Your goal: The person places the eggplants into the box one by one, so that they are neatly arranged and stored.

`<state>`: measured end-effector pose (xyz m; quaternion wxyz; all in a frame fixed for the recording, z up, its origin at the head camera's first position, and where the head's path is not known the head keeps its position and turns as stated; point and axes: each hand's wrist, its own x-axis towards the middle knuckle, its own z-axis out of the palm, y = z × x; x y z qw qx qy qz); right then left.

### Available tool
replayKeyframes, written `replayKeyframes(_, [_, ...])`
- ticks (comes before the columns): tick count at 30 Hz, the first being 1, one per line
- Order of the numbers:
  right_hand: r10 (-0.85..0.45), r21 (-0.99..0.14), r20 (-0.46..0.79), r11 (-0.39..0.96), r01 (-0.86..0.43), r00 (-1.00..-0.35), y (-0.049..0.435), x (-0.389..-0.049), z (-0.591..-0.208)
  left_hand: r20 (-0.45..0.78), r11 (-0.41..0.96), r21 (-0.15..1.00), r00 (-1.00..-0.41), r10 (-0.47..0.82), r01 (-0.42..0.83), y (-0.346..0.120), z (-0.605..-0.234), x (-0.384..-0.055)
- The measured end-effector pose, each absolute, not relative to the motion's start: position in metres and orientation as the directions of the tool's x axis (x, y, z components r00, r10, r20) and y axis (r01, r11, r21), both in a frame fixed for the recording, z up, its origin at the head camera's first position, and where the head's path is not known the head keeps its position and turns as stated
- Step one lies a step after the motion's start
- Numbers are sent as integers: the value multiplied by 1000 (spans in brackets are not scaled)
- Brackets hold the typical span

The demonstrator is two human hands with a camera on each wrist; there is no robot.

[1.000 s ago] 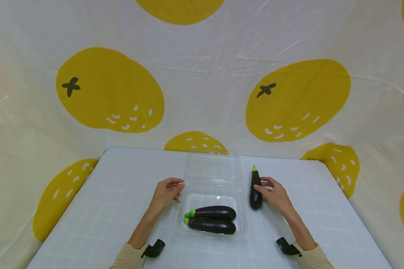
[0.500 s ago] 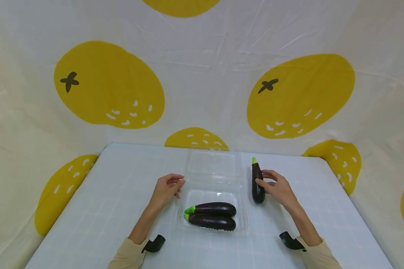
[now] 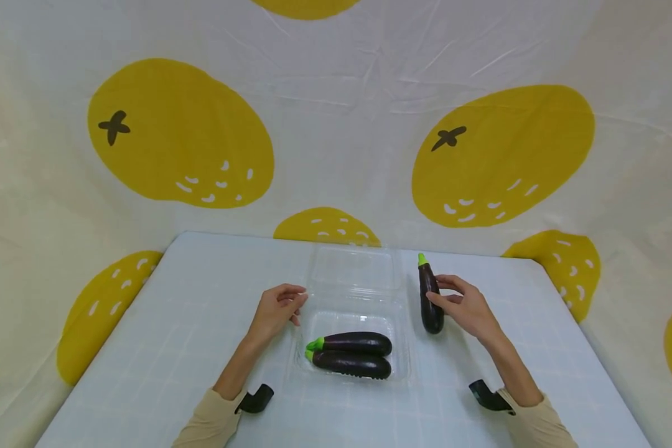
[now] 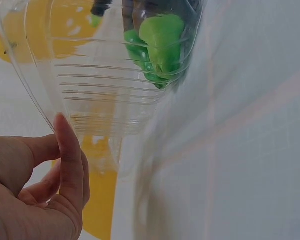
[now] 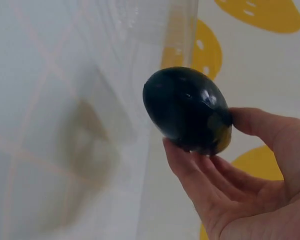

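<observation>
My right hand [image 3: 467, 308] grips a dark purple eggplant [image 3: 430, 298] between thumb and fingers, its green stem pointing away from me. In the right wrist view its rounded end [image 5: 185, 107] faces the camera, and a shadow lies on the cloth beside it. Two more eggplants [image 3: 353, 353] lie side by side in the base of a clear plastic clamshell container [image 3: 406, 348], stems to the left. My left hand [image 3: 277, 308] is at the container's left edge. In the left wrist view its thumb and index finger [image 4: 65, 135] pinch the clear rim [image 4: 32, 97].
The container's lid [image 3: 355, 267] lies folded back on the far side, towards the table's back edge. A pale checked cloth covers the table [image 3: 179, 348]. Behind it hangs a white curtain [image 3: 341, 137] printed with yellow fruit.
The right hand has lifted the eggplant up and slightly to the right. My left hand keeps its place at the container's edge. The whole head view has shifted a little.
</observation>
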<state>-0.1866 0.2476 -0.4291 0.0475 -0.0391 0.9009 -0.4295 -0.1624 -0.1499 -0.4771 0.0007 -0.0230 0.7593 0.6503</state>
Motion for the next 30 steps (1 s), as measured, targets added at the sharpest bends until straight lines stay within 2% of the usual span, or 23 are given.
replayKeyframes(30, [-282, -757, -9, 629, -177, -959, 212, -179, -391, -38, 156, 987, -999, -15, -40, -151, -476, -163])
